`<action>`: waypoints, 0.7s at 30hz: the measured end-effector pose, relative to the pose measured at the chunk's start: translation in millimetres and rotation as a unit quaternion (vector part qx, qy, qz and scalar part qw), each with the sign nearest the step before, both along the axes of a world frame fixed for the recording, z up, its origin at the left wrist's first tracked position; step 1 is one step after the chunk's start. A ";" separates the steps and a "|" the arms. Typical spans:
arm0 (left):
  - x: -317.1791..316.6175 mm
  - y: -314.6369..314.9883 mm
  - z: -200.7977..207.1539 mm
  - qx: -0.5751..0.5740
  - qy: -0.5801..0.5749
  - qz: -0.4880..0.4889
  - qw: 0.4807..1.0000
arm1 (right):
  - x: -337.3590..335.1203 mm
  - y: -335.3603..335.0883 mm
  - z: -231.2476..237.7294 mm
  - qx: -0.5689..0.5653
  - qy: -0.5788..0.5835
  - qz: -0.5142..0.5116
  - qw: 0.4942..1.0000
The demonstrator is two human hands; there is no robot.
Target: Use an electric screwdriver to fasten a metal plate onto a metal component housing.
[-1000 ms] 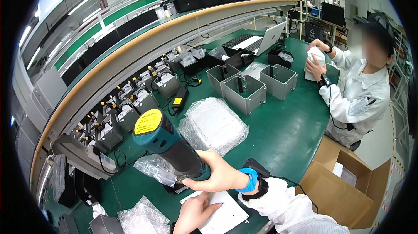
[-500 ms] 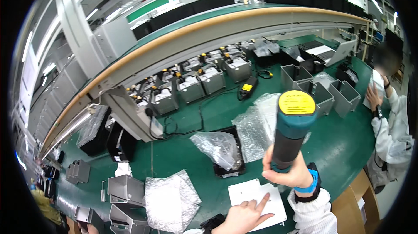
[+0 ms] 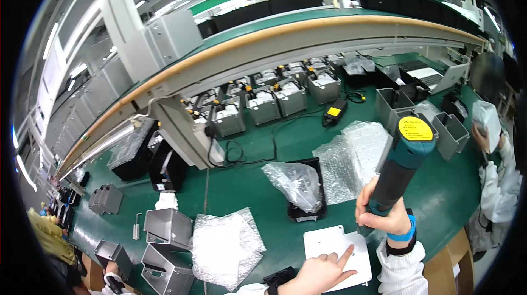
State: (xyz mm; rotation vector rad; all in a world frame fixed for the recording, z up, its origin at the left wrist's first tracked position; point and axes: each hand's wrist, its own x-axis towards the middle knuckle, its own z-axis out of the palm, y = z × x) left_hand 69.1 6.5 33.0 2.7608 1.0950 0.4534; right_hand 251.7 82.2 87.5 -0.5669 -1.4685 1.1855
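Head view: I am looking down at a white plate [image 3: 330, 243] that is lying flat on the green bench [image 3: 241, 180], close to the lower edge and right of centre. My right hand [image 3: 391, 221] is gripping a teal-and-black power driver [image 3: 396, 178], fingers wrapped around its lower body, and the tool is leaning, with its yellow-labelled top toward the upper right. My left hand [image 3: 315, 276] is clasping nothing that I can see; its index finger and thumb are spreading apart over the plate, the index tip resting at or just above the surface.

I am judging the step in hand as placing a fastener and steadying the plate. The next move seems to be calling for an upright driver, its bit centred on a hole, with the left fingertip clear. I cannot tell whether the bit is touching the plate, since its end is hiding by the right hand.

The plate is looking thin, smooth and clean, with small dark spots, probably holes, and a notch in its far edge.
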 end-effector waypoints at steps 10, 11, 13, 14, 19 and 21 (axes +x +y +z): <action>-1.2 2.9 -1.9 0.025 -0.020 0.006 0.999 | 0.2 2.2 6.0 0.018 -0.048 0.014 0.999; -0.9 2.8 0.0 0.023 -0.023 -0.001 0.999 | 0.7 1.7 6.4 0.016 -0.051 0.007 0.999; -0.2 1.2 7.2 -0.001 -0.010 0.009 1.000 | 1.5 -0.5 6.6 0.017 -0.039 0.010 0.999; -0.1 0.2 7.8 -0.001 -0.010 0.009 1.000 | 2.1 -1.1 5.3 0.020 -0.034 0.011 0.999; 0.2 -0.9 8.8 0.012 -0.010 0.011 1.000 | 1.7 -4.0 6.8 0.037 -0.022 0.011 0.999; 0.6 -0.4 8.4 0.017 -0.015 0.010 1.000 | 2.7 -4.6 6.4 0.052 -0.022 0.011 0.998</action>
